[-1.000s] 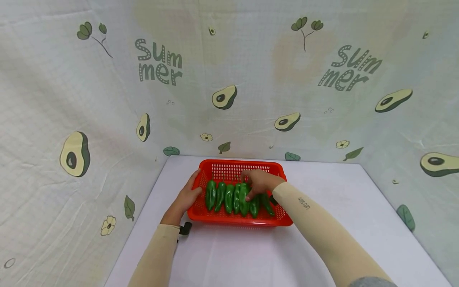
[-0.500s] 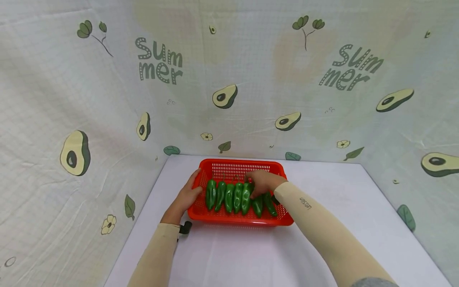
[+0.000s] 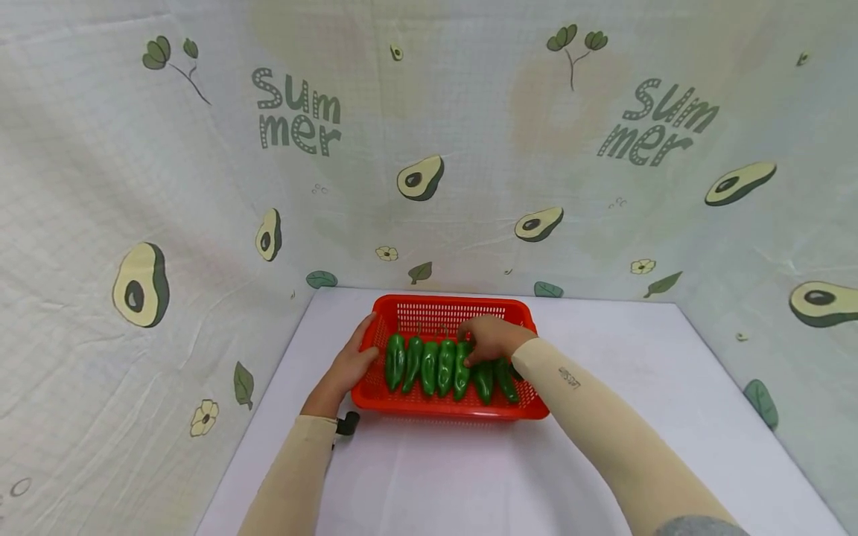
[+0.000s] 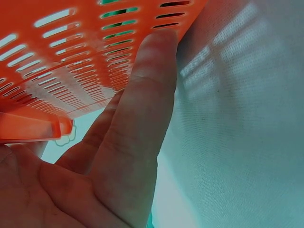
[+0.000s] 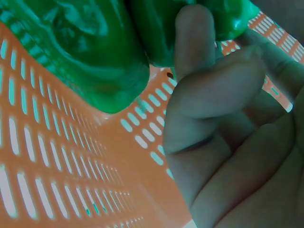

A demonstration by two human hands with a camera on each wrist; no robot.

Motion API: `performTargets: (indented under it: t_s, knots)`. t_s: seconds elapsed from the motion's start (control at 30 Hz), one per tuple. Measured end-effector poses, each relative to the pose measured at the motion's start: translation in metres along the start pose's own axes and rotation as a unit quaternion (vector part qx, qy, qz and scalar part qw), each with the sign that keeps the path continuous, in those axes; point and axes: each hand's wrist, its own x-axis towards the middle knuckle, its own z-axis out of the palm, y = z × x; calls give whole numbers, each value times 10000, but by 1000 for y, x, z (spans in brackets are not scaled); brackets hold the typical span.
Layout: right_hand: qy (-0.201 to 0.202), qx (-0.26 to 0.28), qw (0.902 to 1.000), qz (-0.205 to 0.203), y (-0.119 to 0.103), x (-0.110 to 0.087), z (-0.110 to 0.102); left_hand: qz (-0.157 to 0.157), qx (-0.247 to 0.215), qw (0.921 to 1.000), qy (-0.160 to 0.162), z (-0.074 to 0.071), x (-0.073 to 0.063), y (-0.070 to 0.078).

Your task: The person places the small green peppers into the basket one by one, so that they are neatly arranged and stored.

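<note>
Several green peppers (image 3: 429,368) lie side by side in a red plastic basket (image 3: 436,408) with slotted walls. My left hand (image 3: 348,366) holds the basket by its left end. In the left wrist view, fingers of that hand (image 4: 128,118) lie along the slotted outer wall below the rim. My right hand (image 3: 492,339) is inside the basket, its curled fingers and thumb at the upper part of a green pepper (image 3: 461,376) right of the middle. The right wrist view shows a fingertip on the peppers (image 5: 90,52). That hand partly hides the peppers at the right end.
The basket stands on a white table (image 3: 617,402) before a cloth backdrop (image 3: 482,149) printed with avocados and leaves. Its far wall (image 3: 439,309) rises behind the peppers. A small black device (image 3: 347,423) sits at the left wrist.
My right hand has shifted slightly to the right, and the pepper at its fingers lies a little further right and straighter. Neighbouring peppers have also shifted slightly right. My left hand stays on the basket.
</note>
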Motion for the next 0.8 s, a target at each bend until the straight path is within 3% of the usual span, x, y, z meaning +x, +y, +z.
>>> performTargets:
  t_s: [0.17,0.4,0.8]
  knots:
    - [-2,29,10000,-3,1,-3,-1,-46,48,10000,8,1,-1,2]
    - [180,88,9998,-94,4,-16,-16,43,565,9984,15,-1,1,7]
    - [553,-76,9982,-201,20,-56,-33,-32,1200,9928,47,-9,-6,11]
